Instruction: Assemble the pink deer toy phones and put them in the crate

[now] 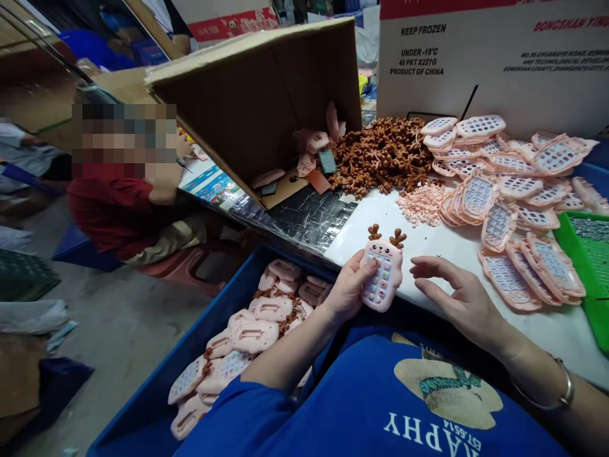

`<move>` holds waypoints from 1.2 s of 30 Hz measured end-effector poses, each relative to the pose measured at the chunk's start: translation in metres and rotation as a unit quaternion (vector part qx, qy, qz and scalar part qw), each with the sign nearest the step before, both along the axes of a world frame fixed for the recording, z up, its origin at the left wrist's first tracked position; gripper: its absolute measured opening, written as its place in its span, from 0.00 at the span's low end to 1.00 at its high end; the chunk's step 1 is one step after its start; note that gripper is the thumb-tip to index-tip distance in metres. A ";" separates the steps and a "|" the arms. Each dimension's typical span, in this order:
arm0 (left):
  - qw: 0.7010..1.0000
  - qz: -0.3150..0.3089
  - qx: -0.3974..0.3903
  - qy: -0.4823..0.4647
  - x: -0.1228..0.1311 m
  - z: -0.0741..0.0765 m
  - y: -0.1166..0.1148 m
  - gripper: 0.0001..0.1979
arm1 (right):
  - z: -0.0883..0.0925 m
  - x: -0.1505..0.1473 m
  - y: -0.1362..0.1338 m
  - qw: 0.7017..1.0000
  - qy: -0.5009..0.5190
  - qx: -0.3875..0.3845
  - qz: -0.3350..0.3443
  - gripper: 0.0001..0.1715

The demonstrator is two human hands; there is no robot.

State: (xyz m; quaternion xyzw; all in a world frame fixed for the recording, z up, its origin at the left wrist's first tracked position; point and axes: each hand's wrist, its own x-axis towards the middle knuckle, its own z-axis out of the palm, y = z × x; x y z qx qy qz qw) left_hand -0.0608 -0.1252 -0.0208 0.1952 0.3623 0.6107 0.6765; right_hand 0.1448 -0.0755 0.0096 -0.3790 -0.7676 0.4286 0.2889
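The left grip (351, 282) pinches a pink toy phone (380, 285) by its side, with the thumb laid over the keypad face and the other fingers mostly hidden behind. The phone stands nearly upright just beyond that thumb, in front of the person's body at the near edge of the white counter (371, 216), its face and keys turned to the wearer and two brown antlers at its top. The right grip (457, 301) is spread, thumb apart from the loosely bent fingers and nothing between them; its fingertips are just beside the phone's other side, not touching it, so the phone lies between the two hands. Beyond it on the counter are a heap of brown antler pieces (387, 152), a smaller pile of small pink pieces (421, 204) and, to the right, stacked pink keypad shells (516, 187), with a green tray (566, 223) at the far right. A cardboard box (228, 108) lies on its side, its mouth facing the antler heap. Below the left forearm, a blue bin (137, 393) holds more pink phones (257, 335), many of them back up.
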 end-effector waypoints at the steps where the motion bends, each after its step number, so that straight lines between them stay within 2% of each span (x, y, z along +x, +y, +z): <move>1: 1.000 0.001 -0.005 0.019 0.003 0.003 -0.001 0.25 | -0.001 -0.001 0.000 1.000 0.005 -0.015 -0.008 0.21; 6: 0.999 0.009 -0.042 0.030 0.018 0.009 0.001 0.25 | -0.004 -0.003 0.002 0.998 0.019 -0.052 -0.018 0.25; 11: 0.998 -0.017 -0.025 0.058 0.024 0.006 0.002 0.29 | -0.007 0.003 0.002 0.995 0.035 -0.081 -0.042 0.25; 15: 0.997 -0.035 -0.013 0.064 0.019 0.004 0.001 0.30 | -0.009 0.009 0.001 0.994 0.017 -0.093 -0.055 0.26; 18: 0.996 -0.062 -0.020 0.056 0.004 0.003 -0.004 0.30 | -0.011 0.015 0.000 0.994 -0.007 -0.094 -0.063 0.26; 22: 0.993 -0.069 -0.023 0.096 -0.036 -0.001 -0.021 0.31 | -0.016 0.023 0.001 0.991 -0.032 -0.111 -0.070 0.25; 26: 0.974 -0.090 -0.046 0.203 -0.104 -0.006 -0.046 0.31 | -0.022 0.030 0.002 0.991 -0.050 -0.107 -0.067 0.25; 28: 0.929 -0.214 -0.113 0.280 -0.141 -0.010 -0.060 0.33 | -0.024 0.033 0.001 0.991 -0.057 -0.097 -0.068 0.24; 29: 0.914 -0.239 -0.135 0.299 -0.159 -0.013 -0.068 0.32 | -0.026 0.034 0.001 0.991 -0.062 -0.094 -0.068 0.24; 32: 0.879 -0.278 -0.182 0.342 -0.201 -0.023 -0.092 0.25 | -0.030 0.037 0.002 0.991 -0.077 -0.089 -0.069 0.25; 36: 0.827 -0.307 -0.219 0.418 -0.231 -0.038 -0.121 0.24 | -0.036 0.042 0.003 0.991 -0.084 -0.080 -0.069 0.25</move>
